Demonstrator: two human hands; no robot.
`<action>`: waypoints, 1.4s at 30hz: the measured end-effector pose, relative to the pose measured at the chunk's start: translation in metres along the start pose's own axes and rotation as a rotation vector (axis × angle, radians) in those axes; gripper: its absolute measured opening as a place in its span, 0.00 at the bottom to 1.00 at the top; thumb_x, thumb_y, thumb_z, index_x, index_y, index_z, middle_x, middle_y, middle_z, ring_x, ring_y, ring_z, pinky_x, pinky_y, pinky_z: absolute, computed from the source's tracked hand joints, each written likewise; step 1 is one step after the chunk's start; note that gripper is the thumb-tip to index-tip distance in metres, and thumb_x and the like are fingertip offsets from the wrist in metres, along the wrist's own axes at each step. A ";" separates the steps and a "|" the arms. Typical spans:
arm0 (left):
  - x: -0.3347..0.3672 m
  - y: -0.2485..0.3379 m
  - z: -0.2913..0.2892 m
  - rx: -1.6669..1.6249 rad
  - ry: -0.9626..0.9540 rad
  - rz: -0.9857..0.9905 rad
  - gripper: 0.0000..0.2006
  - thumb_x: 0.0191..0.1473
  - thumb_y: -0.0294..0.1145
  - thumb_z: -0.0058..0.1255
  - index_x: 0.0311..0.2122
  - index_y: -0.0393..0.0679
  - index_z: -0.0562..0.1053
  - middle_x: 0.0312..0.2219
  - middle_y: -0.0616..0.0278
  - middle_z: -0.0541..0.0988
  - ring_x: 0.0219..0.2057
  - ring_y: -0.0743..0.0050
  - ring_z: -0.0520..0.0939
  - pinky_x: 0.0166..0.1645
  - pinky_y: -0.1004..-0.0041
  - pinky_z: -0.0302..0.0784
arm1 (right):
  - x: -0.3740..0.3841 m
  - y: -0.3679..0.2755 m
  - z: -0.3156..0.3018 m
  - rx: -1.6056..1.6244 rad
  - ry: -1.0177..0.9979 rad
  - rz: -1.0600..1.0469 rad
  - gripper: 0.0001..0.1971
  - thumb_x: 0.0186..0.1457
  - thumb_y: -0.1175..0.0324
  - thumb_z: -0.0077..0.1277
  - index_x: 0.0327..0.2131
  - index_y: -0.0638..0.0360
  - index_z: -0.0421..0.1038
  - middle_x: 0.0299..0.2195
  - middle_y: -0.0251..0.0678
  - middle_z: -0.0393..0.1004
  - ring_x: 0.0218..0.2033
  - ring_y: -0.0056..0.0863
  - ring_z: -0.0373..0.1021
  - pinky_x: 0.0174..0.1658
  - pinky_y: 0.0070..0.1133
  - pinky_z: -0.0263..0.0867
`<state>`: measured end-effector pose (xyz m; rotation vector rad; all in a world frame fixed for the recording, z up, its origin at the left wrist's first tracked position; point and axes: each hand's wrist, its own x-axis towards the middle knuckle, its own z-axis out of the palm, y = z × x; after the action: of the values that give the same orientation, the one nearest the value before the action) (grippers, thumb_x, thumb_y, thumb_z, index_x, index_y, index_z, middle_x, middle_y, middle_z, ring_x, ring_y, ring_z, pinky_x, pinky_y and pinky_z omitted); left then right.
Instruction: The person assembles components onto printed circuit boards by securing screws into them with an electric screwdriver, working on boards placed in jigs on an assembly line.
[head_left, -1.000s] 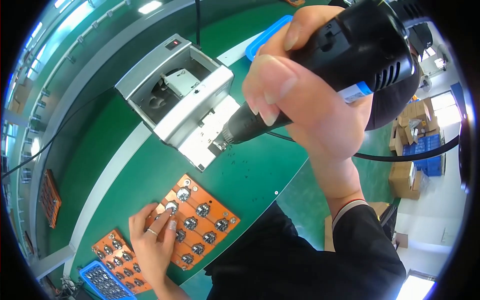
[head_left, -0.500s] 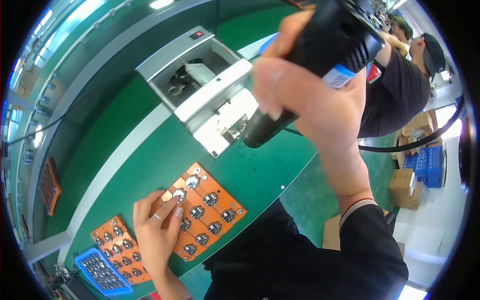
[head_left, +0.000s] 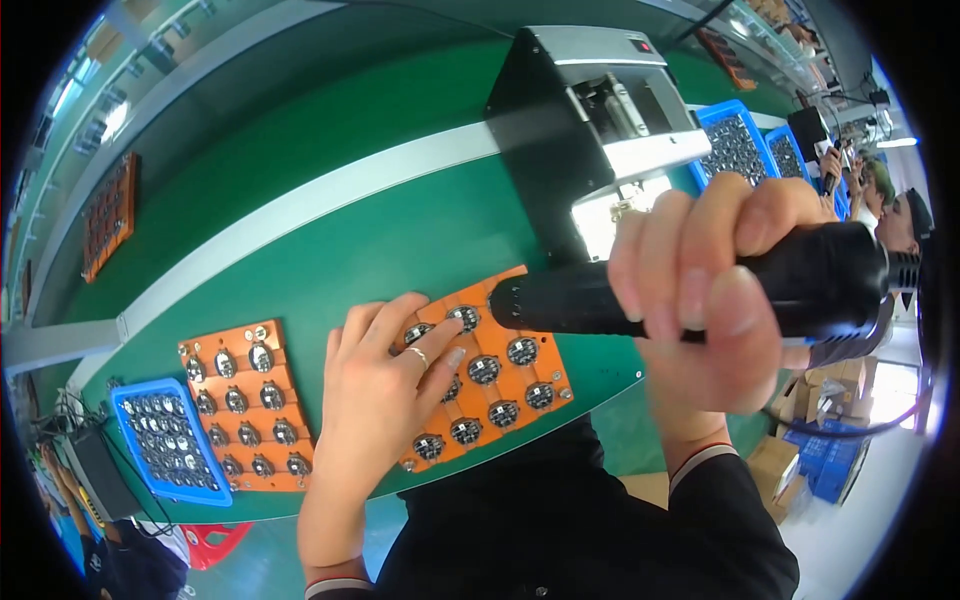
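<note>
My right hand (head_left: 705, 280) is wrapped around a black electric screwdriver (head_left: 575, 302), held nearly level. Its tip end is over the far edge of an orange fixture plate (head_left: 554, 364), covering part of it; contact there cannot be made out. Rows of round metal parts (head_left: 485, 370) are seated in the plate. My left hand (head_left: 375, 385) lies on the plate's left side with its fingers apart. The index fingertip touches or hovers at a round part (head_left: 463, 318) in the far row, and the hand hides some parts.
A second filled orange plate (head_left: 246, 380) lies left, beside a blue tray (head_left: 209, 445) of round parts. A silver-and-black machine (head_left: 545, 150) stands behind the screwdriver. More blue trays (head_left: 705, 117) are at the back right. People (head_left: 880, 190) work beyond.
My right hand has brought the screwdriver down from beside the machine to the orange plate. The view has swung, showing more at the left and right. My left hand stays on the plate.
</note>
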<state>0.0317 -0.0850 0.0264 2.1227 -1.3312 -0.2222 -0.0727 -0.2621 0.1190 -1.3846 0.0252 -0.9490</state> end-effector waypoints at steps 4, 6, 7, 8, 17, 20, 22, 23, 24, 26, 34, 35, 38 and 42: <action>-0.003 -0.002 -0.002 0.000 0.000 -0.006 0.12 0.47 0.29 0.64 0.39 0.45 0.83 0.44 0.63 0.78 0.43 0.62 0.77 0.48 0.64 0.73 | -0.005 0.012 0.005 -0.102 -0.056 0.042 0.14 0.56 0.71 0.55 0.41 0.55 0.60 0.25 0.30 0.65 0.20 0.21 0.64 0.26 0.23 0.61; -0.003 -0.002 -0.002 -0.008 -0.006 -0.010 0.12 0.47 0.30 0.64 0.39 0.46 0.83 0.44 0.63 0.78 0.43 0.62 0.77 0.48 0.64 0.73 | -0.007 0.011 0.006 -0.155 -0.070 0.053 0.14 0.56 0.71 0.55 0.41 0.55 0.60 0.25 0.30 0.65 0.20 0.21 0.64 0.26 0.23 0.62; -0.002 -0.001 -0.003 -0.004 -0.004 0.000 0.11 0.47 0.30 0.64 0.39 0.46 0.83 0.44 0.63 0.78 0.44 0.63 0.77 0.48 0.65 0.72 | -0.008 0.009 0.007 -0.142 -0.068 0.071 0.14 0.55 0.72 0.54 0.41 0.55 0.60 0.25 0.30 0.65 0.20 0.21 0.64 0.26 0.23 0.62; -0.002 -0.001 -0.003 0.000 -0.002 0.011 0.11 0.48 0.30 0.64 0.39 0.46 0.83 0.45 0.63 0.78 0.45 0.63 0.76 0.48 0.65 0.72 | -0.008 0.008 0.007 -0.129 -0.065 0.088 0.14 0.55 0.73 0.53 0.41 0.55 0.59 0.24 0.30 0.65 0.20 0.21 0.63 0.26 0.23 0.62; -0.004 -0.004 -0.002 -0.011 -0.019 -0.019 0.11 0.48 0.31 0.64 0.40 0.46 0.83 0.45 0.63 0.78 0.46 0.64 0.76 0.48 0.65 0.71 | -0.011 0.023 0.012 -0.115 -0.090 0.118 0.14 0.54 0.75 0.52 0.40 0.55 0.57 0.24 0.30 0.63 0.20 0.21 0.63 0.26 0.23 0.62; -0.003 -0.001 -0.004 -0.018 -0.017 -0.019 0.11 0.48 0.31 0.64 0.40 0.47 0.83 0.45 0.63 0.78 0.47 0.63 0.76 0.48 0.65 0.71 | -0.010 0.022 0.010 -0.116 -0.169 0.121 0.15 0.54 0.74 0.53 0.40 0.54 0.57 0.23 0.30 0.62 0.19 0.21 0.62 0.26 0.23 0.62; -0.003 -0.003 -0.004 -0.012 -0.020 -0.014 0.11 0.48 0.31 0.64 0.40 0.47 0.83 0.45 0.63 0.78 0.46 0.63 0.76 0.48 0.65 0.71 | -0.009 0.025 0.013 -0.132 -0.167 0.135 0.15 0.54 0.74 0.54 0.39 0.54 0.57 0.23 0.30 0.62 0.18 0.21 0.62 0.26 0.23 0.62; -0.003 -0.004 -0.004 -0.004 -0.022 -0.008 0.11 0.48 0.32 0.64 0.40 0.47 0.83 0.45 0.62 0.78 0.46 0.62 0.76 0.48 0.65 0.71 | -0.009 0.026 0.014 -0.147 -0.163 0.147 0.15 0.54 0.73 0.55 0.39 0.54 0.57 0.22 0.30 0.62 0.18 0.21 0.62 0.26 0.24 0.62; -0.003 -0.005 -0.004 -0.006 -0.022 -0.008 0.11 0.48 0.32 0.64 0.40 0.47 0.83 0.45 0.62 0.78 0.46 0.62 0.76 0.48 0.65 0.71 | -0.008 0.028 0.013 -0.148 -0.164 0.147 0.15 0.54 0.73 0.55 0.39 0.54 0.57 0.22 0.30 0.62 0.18 0.21 0.62 0.26 0.24 0.62; -0.004 -0.008 -0.004 -0.033 -0.022 0.016 0.12 0.47 0.32 0.64 0.39 0.46 0.83 0.45 0.61 0.78 0.46 0.60 0.77 0.47 0.64 0.72 | -0.005 0.032 0.012 -0.229 -0.211 0.115 0.15 0.55 0.74 0.56 0.38 0.54 0.58 0.22 0.30 0.63 0.17 0.21 0.62 0.25 0.24 0.62; -0.006 -0.009 -0.003 -0.002 -0.027 0.037 0.10 0.51 0.35 0.62 0.38 0.46 0.84 0.45 0.59 0.79 0.47 0.62 0.76 0.48 0.64 0.71 | -0.008 0.032 0.021 -0.192 -0.202 0.106 0.16 0.52 0.83 0.54 0.39 0.55 0.58 0.22 0.33 0.64 0.18 0.25 0.64 0.26 0.26 0.65; -0.007 -0.009 -0.003 0.017 -0.031 0.043 0.10 0.51 0.35 0.62 0.38 0.47 0.84 0.45 0.59 0.79 0.47 0.62 0.76 0.48 0.64 0.71 | -0.008 0.030 0.017 -0.205 -0.210 0.100 0.17 0.52 0.84 0.54 0.39 0.55 0.59 0.22 0.33 0.64 0.19 0.25 0.64 0.25 0.26 0.64; -0.008 -0.009 0.000 -0.019 -0.022 0.007 0.09 0.51 0.35 0.62 0.39 0.48 0.84 0.45 0.61 0.79 0.47 0.63 0.76 0.48 0.64 0.71 | -0.006 0.023 -0.004 -0.046 -0.187 -0.054 0.13 0.54 0.79 0.53 0.39 0.57 0.61 0.24 0.32 0.64 0.21 0.26 0.65 0.23 0.25 0.63; -0.001 0.001 -0.001 0.006 0.004 0.039 0.11 0.48 0.30 0.63 0.39 0.46 0.84 0.44 0.61 0.80 0.42 0.60 0.78 0.49 0.64 0.75 | -0.003 -0.042 -0.041 0.003 -0.064 -0.185 0.09 0.60 0.69 0.50 0.38 0.61 0.61 0.26 0.28 0.63 0.22 0.14 0.61 0.29 0.17 0.58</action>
<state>0.0312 -0.0836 0.0274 2.0985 -1.3711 -0.1977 -0.1191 -0.2894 0.1423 -1.4312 -0.1550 -1.0570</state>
